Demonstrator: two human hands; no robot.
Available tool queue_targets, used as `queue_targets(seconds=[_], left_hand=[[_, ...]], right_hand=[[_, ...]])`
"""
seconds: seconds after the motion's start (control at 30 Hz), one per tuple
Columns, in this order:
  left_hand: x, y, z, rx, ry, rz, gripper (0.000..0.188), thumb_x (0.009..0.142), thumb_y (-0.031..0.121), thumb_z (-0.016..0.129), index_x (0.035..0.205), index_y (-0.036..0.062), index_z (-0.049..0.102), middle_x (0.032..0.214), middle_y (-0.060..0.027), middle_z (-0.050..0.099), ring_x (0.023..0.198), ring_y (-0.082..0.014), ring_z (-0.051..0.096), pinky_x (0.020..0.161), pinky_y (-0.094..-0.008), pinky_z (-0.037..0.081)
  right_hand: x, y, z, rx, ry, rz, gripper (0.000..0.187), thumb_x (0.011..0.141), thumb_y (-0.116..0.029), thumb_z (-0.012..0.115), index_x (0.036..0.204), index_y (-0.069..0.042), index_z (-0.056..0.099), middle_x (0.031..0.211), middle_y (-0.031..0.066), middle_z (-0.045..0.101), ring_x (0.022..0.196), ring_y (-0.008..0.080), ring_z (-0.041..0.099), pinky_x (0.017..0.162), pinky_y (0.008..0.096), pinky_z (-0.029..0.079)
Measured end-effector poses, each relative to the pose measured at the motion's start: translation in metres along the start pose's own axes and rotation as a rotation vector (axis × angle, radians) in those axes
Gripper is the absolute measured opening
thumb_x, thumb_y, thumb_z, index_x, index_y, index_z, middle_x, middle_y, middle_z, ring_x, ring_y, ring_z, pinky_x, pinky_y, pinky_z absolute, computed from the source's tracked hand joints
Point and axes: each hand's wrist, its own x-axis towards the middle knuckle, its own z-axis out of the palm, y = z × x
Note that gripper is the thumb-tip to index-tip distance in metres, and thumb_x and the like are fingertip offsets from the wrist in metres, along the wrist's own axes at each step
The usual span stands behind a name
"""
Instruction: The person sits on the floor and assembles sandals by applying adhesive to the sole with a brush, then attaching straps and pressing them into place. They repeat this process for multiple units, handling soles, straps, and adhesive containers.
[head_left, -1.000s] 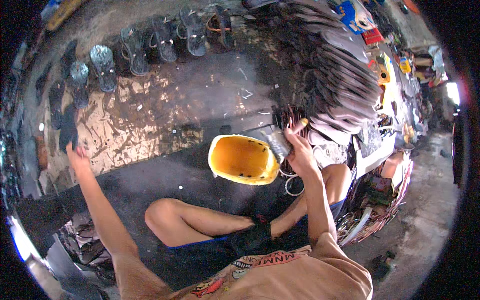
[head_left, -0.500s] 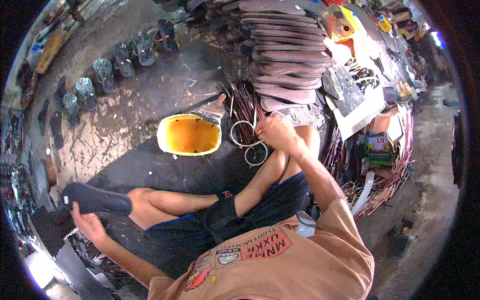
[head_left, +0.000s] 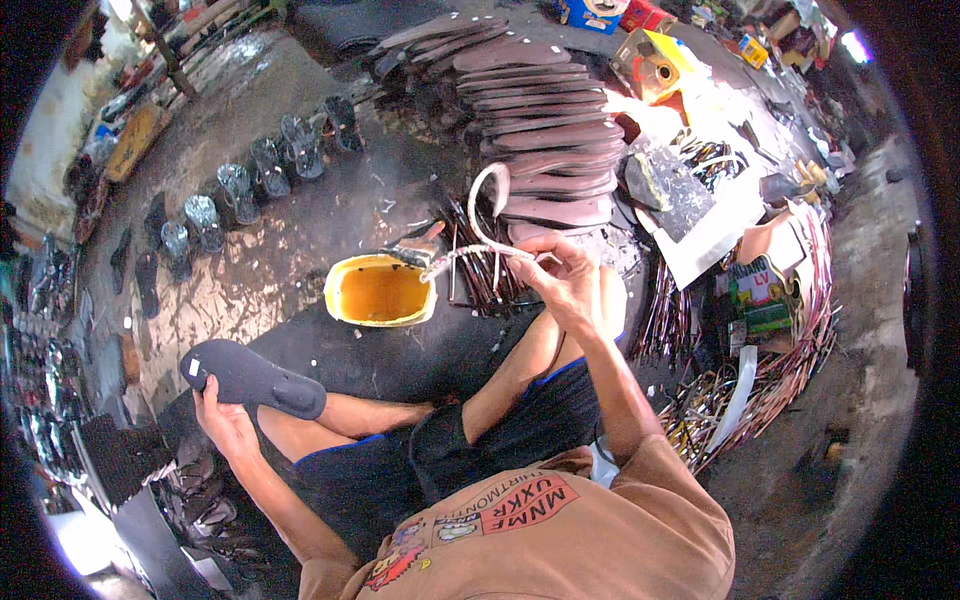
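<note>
My left hand (head_left: pixel 225 420) is closed on a dark sandal sole (head_left: pixel 250 375), gripping its near edge with the thumb on top. The sole lies flat above my bent leg and carries a small white tag. In my right hand (head_left: pixel 568 280), raised over my other knee, thumb and fingers pinch a thin white strip (head_left: pixel 474 205). One part of it curls upward in a hook; another reaches left to above the rim of a tub (head_left: pixel 332 302). That tub holds amber liquid, and a brush (head_left: pixel 418 246) rests by its far edge.
A tall stack of brownish soles (head_left: pixel 545 115) stands ahead. Finished-looking sandals (head_left: pixel 238 193) line the floor at the left. To the right are bundles of thin strips (head_left: pixel 815 340), a white sheet (head_left: pixel 715 235), a green printed bag (head_left: pixel 762 300) and a yellow box (head_left: pixel 650 65).
My left hand has brought the sole rightward and up toward my leg. The white strip, looped below my right hand before, now stretches up and left from it. The whole view has shifted slightly.
</note>
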Motion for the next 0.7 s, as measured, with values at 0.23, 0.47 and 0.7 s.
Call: queue_targets(seconds=[0.23,0.47,0.7], left_hand=[[-0.029,0.023,0.044,0.017,-0.081,0.060,0.032,0.100,0.007,0.072,0.132,0.0089,0.067,0.114,0.0006,0.071,0.092,-0.0052,0.069,0.061,-0.0166,0.051],[-0.029,0.006,0.034,0.010,-0.123,0.046,0.037,0.099,0.003,0.072,0.135,0.0048,0.063,0.119,-0.0030,0.071,0.104,-0.0133,0.069,0.089,-0.0290,0.058],[-0.060,0.008,0.081,0.024,-0.266,0.047,0.036,0.104,0.006,0.065,0.140,0.0017,0.061,0.125,-0.0062,0.071,0.107,-0.0162,0.070,0.091,-0.0341,0.059]], right_hand=[[-0.010,-0.035,0.014,0.344,0.176,-0.214,0.019,0.095,-0.006,0.085,0.112,-0.002,0.077,0.102,0.0045,0.079,0.090,0.0069,0.069,0.079,0.0222,0.056],[-0.011,-0.045,0.017,0.716,0.007,-0.155,0.017,0.098,-0.001,0.079,0.112,0.002,0.069,0.108,0.0157,0.080,0.098,0.0176,0.077,0.090,0.0297,0.064],[-0.021,-0.052,0.023,0.621,-0.044,-0.078,0.016,0.100,-0.006,0.079,0.112,0.001,0.070,0.098,0.0089,0.078,0.082,0.0143,0.076,0.074,0.0262,0.062]])
